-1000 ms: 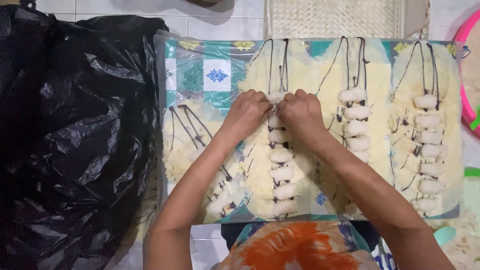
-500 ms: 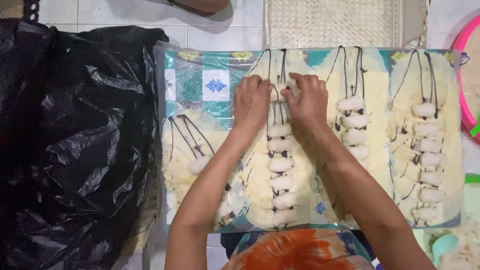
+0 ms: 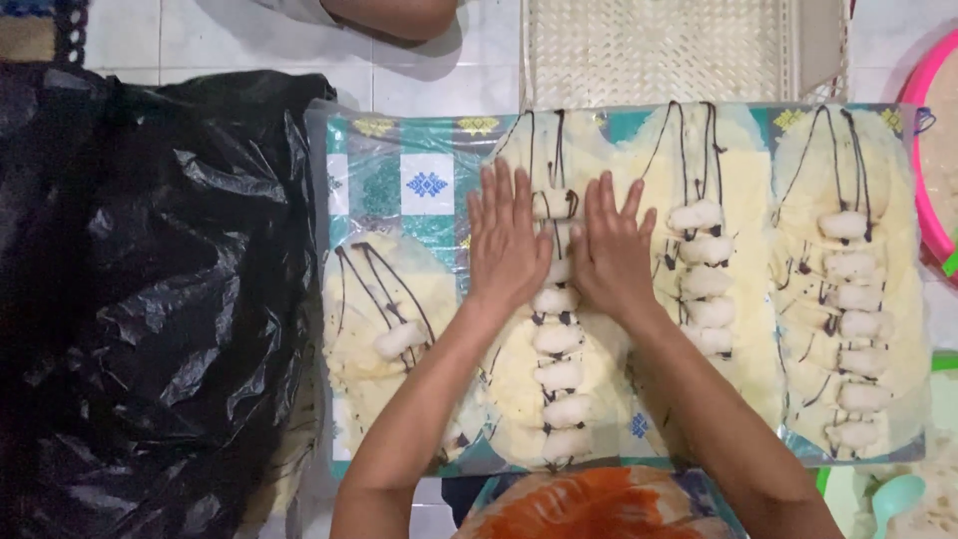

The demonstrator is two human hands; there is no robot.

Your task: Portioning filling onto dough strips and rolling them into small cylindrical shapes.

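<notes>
Both hands lie flat on the plastic-covered board (image 3: 379,150), the left hand (image 3: 507,240) and right hand (image 3: 611,250) hemming in the middle row of white pieces (image 3: 559,339) from either side. Open room shows on the patterned patch (image 3: 427,185) up left. A black plastic bag (image 3: 150,299) crowds the left edge, a woven tray (image 3: 659,50) blocks the top, a pink basin (image 3: 933,170) guards the right.

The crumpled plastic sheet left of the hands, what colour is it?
The crumpled plastic sheet is glossy black, seen clearly in the head view.
</notes>
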